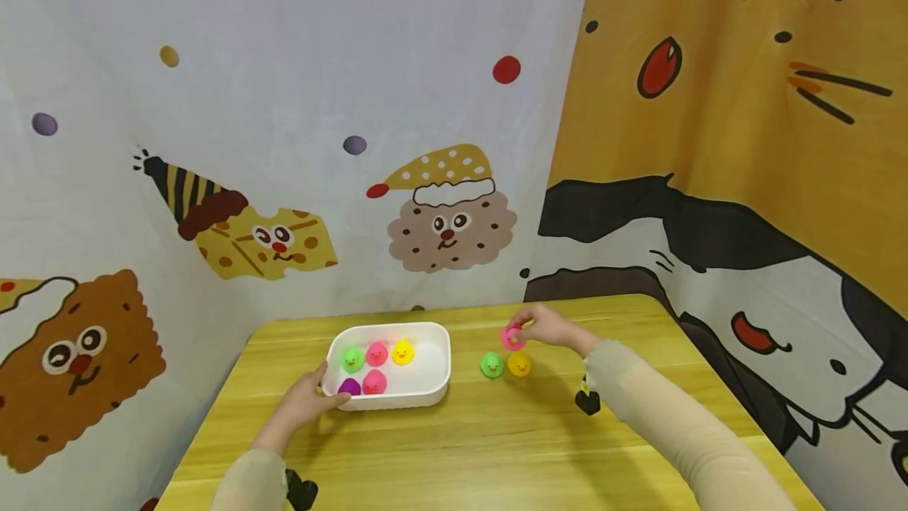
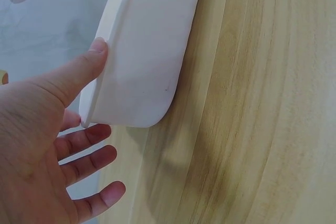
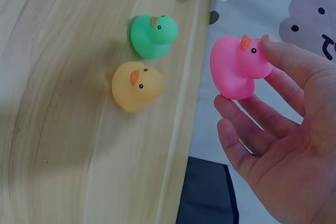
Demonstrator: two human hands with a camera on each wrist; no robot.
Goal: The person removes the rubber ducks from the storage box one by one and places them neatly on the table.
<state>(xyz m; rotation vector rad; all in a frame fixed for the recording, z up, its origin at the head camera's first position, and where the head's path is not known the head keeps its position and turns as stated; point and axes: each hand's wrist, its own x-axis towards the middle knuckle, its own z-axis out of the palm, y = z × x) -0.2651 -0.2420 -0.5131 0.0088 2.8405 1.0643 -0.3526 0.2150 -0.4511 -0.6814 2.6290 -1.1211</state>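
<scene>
The pink duck (image 3: pixel 236 66) is held above the worktop (image 1: pixel 454 456), to the right of the tub (image 1: pixel 404 400), by the right hand (image 1: pixel 549 327): it is pinched between thumb and fingers, the thumb at its head. The tub's near left corner is gripped by the left hand (image 1: pixel 301 400), with the thumb laid on the rim. 5 ducks (image 1: pixel 376 352) are contained in the tub; the green duck (image 3: pixel 152 38) and the yellow duck (image 3: pixel 137 90) are set side by side on the worktop. By its look, the pink duck is judged light, soft and not fragile, though its smooth, rounded skin could slip from a loose pinch; it is best taken across the broad body. The tub is judged light and fairly stiff, best gripped by its rim.
</scene>
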